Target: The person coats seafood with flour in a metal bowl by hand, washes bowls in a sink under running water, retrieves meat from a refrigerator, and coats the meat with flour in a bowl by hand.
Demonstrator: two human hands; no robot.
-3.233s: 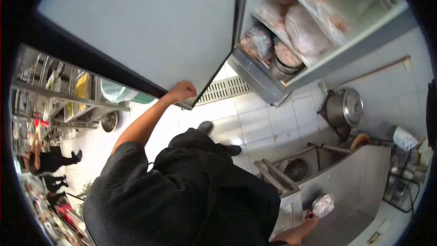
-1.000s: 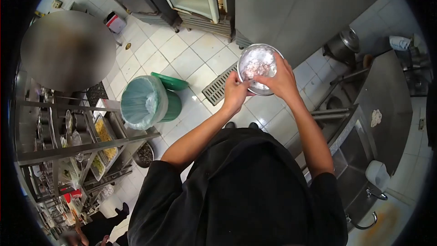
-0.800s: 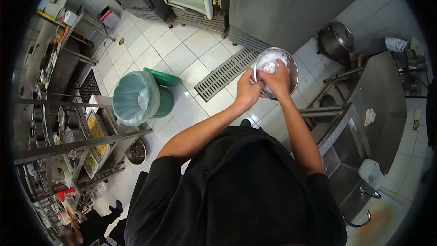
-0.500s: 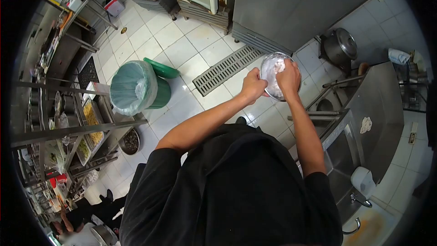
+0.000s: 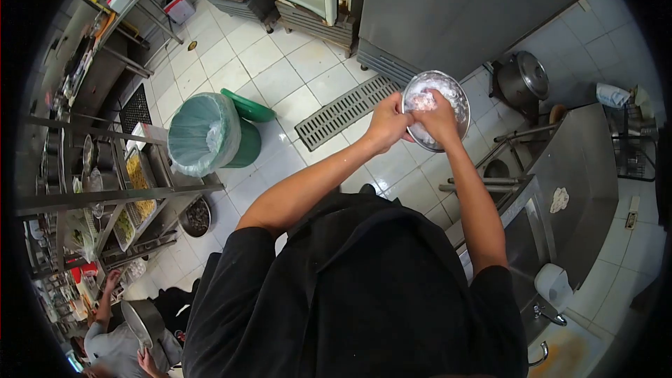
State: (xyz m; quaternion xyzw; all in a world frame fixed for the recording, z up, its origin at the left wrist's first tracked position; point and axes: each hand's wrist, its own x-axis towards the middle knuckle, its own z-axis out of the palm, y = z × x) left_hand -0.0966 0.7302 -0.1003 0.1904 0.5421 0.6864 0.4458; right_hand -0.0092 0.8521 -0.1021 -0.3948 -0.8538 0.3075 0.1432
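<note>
A round metal bowl (image 5: 465, 101) is held out in front of me above the tiled floor. My left hand (image 5: 390, 123) is closed on its left rim, thumb toward the inside. White, flour-like powder (image 5: 455, 91) coats the bowl's inside, with pale pink food pieces (image 5: 423, 101) lying in it, perhaps raw meat or seafood. My right hand (image 5: 439, 124) reaches into the bowl, its fingers closed around some of the powdered pieces. Its fingertips are partly hidden.
A lined green bin (image 5: 245, 141) stands on the left, beside a floor drain (image 5: 343, 115). At right are a steel sink counter (image 5: 588, 168) with a white lump (image 5: 559, 200) and a large pot (image 5: 521, 77). A co-worker (image 5: 126, 346) holds a pan (image 5: 143, 322) at lower left.
My right hand has shifted down and left inside the bowl, and the bowl tilts more toward me, showing more powder. The co-worker at lower left has risen into view with the pan.
</note>
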